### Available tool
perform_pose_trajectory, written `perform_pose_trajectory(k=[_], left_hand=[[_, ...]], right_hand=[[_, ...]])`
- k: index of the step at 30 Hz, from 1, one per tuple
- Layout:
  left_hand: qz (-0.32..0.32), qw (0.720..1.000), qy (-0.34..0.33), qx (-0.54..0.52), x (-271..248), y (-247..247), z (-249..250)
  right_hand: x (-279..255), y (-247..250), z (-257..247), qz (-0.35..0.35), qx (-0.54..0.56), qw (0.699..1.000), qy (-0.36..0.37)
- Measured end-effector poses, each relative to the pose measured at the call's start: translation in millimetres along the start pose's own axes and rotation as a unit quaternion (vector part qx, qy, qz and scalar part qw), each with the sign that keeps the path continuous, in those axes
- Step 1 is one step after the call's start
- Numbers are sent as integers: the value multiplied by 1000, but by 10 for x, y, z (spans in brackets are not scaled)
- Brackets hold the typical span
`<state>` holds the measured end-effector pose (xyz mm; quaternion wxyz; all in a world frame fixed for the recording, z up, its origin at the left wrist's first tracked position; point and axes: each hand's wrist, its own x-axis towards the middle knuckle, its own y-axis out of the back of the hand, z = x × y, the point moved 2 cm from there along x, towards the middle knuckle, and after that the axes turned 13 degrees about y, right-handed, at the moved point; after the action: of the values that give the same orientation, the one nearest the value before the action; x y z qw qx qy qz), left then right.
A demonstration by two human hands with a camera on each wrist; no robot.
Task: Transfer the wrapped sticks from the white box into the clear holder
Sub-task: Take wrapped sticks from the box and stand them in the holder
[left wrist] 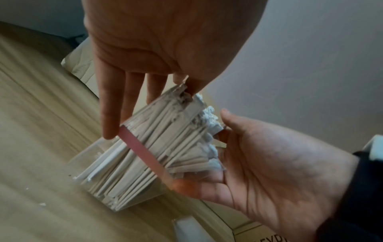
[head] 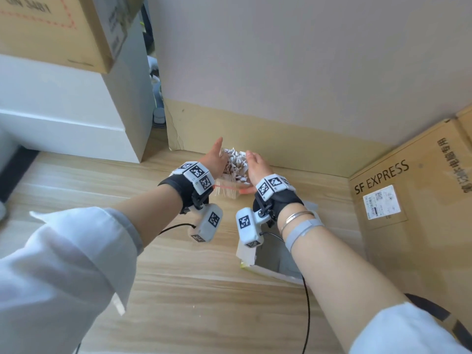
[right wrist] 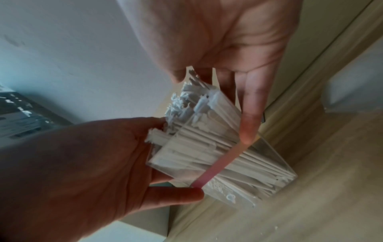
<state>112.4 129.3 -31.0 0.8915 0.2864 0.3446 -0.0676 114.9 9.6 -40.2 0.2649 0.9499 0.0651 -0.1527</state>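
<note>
The clear holder (head: 227, 192) stands on the wooden surface near the wall, packed with white wrapped sticks (head: 236, 162) whose torn ends stick out of the top. My left hand (head: 214, 162) and right hand (head: 258, 167) flank it, with straight fingers along its walls. A red rubber band (left wrist: 143, 152) stretches across the holder's front from a left finger (left wrist: 110, 127) to a right finger (left wrist: 184, 185). In the right wrist view the band (right wrist: 219, 165) runs over the sticks (right wrist: 207, 139). The white box (head: 275, 261) lies open under my right forearm, and its inside is mostly hidden.
A large SF EXPRESS carton (head: 413, 200) stands close on the right. A white cabinet (head: 76, 118) with a cardboard box (head: 58, 29) on top sits at the left. A cardboard strip (head: 268, 139) lines the wall behind the holder. Black cables (head: 306, 315) trail from both wrists.
</note>
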Motion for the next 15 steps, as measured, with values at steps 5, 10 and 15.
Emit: perform_pose_trajectory(k=[5,10,15], left_hand=[[22,1000,1,-10,145,-59,122],[43,999,-15,11,254,-139,124],[51,998,-14,29,286,-199,47]], right_hand=[[196,50,67,14,23,1000,-13],[235,52,146,40,15,999,-23],[214,34,206,36,2,999,-18]])
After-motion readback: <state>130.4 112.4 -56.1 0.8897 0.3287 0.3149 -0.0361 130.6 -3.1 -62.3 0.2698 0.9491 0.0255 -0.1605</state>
